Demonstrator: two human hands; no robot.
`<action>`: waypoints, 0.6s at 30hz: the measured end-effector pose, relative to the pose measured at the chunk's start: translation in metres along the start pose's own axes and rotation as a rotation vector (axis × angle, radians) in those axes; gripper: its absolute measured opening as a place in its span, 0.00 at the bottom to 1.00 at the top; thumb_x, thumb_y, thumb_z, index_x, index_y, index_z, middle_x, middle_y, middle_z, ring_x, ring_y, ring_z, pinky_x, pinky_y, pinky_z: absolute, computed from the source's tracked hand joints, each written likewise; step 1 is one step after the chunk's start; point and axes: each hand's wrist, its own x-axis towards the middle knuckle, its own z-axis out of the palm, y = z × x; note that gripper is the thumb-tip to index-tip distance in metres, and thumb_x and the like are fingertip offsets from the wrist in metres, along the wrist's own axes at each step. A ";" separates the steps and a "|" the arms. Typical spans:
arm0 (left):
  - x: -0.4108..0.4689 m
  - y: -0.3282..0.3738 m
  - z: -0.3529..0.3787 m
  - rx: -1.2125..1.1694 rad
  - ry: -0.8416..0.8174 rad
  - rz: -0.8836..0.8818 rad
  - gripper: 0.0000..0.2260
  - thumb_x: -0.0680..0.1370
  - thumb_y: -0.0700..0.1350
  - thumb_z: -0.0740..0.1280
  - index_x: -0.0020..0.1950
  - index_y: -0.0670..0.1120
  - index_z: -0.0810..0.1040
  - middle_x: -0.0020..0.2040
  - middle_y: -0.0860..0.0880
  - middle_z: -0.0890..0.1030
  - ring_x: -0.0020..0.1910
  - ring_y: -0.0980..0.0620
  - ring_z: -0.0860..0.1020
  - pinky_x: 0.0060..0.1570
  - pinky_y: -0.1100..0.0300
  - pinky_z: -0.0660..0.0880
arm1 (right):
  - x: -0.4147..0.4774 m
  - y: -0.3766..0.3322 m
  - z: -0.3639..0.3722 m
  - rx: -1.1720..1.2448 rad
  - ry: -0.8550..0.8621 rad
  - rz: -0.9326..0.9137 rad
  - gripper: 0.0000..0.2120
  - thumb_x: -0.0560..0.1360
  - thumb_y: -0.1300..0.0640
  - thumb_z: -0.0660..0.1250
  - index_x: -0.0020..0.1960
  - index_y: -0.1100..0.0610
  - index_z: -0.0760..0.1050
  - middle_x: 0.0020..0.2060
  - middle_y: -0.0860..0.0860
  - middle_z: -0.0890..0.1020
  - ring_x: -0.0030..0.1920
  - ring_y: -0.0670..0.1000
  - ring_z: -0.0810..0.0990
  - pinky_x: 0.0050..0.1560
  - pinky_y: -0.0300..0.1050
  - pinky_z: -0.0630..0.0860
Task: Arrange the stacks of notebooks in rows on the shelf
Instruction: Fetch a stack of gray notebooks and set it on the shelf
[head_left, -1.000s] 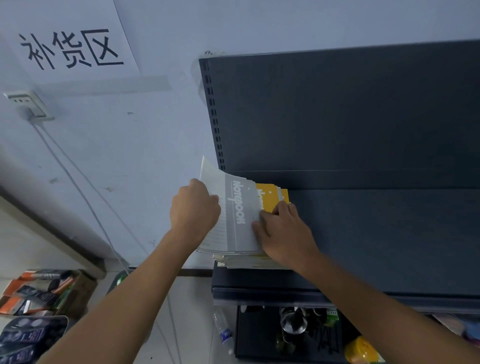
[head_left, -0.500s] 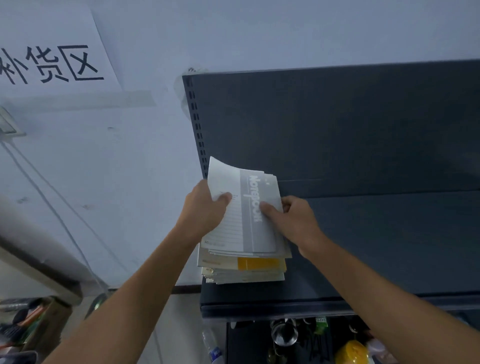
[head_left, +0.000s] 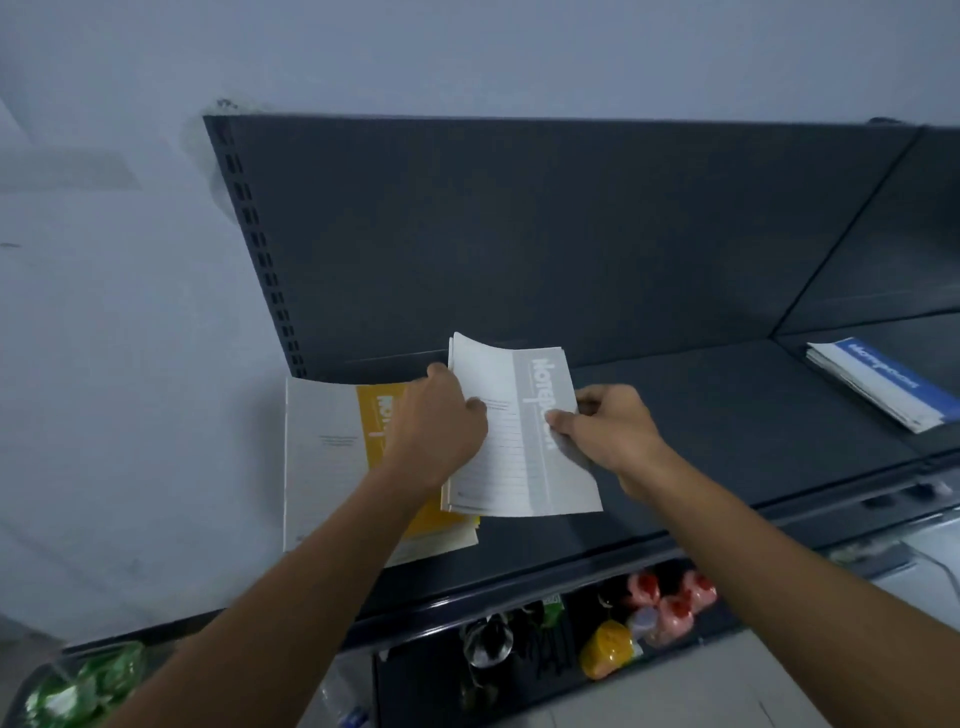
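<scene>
A thin stack of grey-and-white notebooks (head_left: 519, 436) is held just above the dark shelf (head_left: 701, 415), a little right of the shelf's left end. My left hand (head_left: 441, 415) grips its left edge and my right hand (head_left: 608, 426) pinches its right edge. To the left lies a stack with a yellow-and-white notebook (head_left: 332, 447) on top, flat on the shelf and partly under my left forearm. A stack of blue-and-white notebooks (head_left: 883, 382) lies at the far right of the shelf.
The dark back panel (head_left: 519, 234) rises behind the shelf, with a slotted upright (head_left: 260, 249) at its left. Below the shelf's front lip are bottles and packets, among them a yellow one (head_left: 608, 649) and pink ones (head_left: 670, 603). A pale wall (head_left: 104, 364) is at the left.
Both hands have lifted the grey notebooks off the left stack and carried them right. The yellow notebook beneath is now uncovered. The view has swung right, bringing the blue stack in.
</scene>
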 end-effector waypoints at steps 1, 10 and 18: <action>0.000 0.006 0.004 0.008 0.000 0.013 0.09 0.81 0.50 0.64 0.52 0.48 0.65 0.38 0.57 0.69 0.32 0.56 0.71 0.26 0.67 0.62 | 0.000 0.003 -0.007 0.000 0.015 -0.001 0.02 0.74 0.59 0.75 0.45 0.55 0.83 0.36 0.47 0.86 0.38 0.45 0.86 0.38 0.39 0.82; 0.000 0.095 0.054 0.043 -0.045 0.120 0.11 0.79 0.51 0.64 0.51 0.46 0.66 0.39 0.52 0.69 0.38 0.50 0.72 0.33 0.57 0.65 | 0.006 0.045 -0.103 -0.044 0.148 0.004 0.03 0.72 0.56 0.76 0.42 0.51 0.82 0.34 0.42 0.85 0.34 0.38 0.83 0.30 0.29 0.73; -0.024 0.218 0.132 0.052 -0.118 0.187 0.11 0.79 0.51 0.64 0.51 0.45 0.68 0.40 0.52 0.68 0.41 0.47 0.71 0.36 0.55 0.66 | 0.014 0.103 -0.232 -0.140 0.249 0.031 0.07 0.71 0.54 0.75 0.37 0.50 0.78 0.36 0.43 0.83 0.39 0.41 0.80 0.36 0.38 0.73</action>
